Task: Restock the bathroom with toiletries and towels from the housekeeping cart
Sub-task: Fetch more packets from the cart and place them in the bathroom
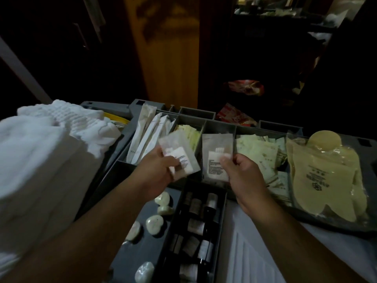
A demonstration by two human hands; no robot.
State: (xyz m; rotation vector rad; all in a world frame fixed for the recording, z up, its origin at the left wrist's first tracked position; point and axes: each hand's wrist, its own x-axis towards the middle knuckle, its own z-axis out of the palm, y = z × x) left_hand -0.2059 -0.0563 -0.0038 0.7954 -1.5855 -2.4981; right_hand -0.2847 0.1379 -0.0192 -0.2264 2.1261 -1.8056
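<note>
Left hand (157, 172) pinches a clear sachet (179, 156). Right hand (242, 176) pinches a second sachet (217, 158). Both are held over the middle of the cart tray (221, 124). Risk: slick film slips from the fingertip pinch and drops among the bottles (201, 209) just nearer. Towels (40, 152) at left, possibly over the arm (too blurry to tell), could slide off.

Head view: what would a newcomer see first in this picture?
Two hands at the centre draw the eye: the left hand holds one clear packet and the right hand pinches a second packet above the grey cart tray. A heap of white towels fills the left side; pale yellow bags lie far right.
</note>
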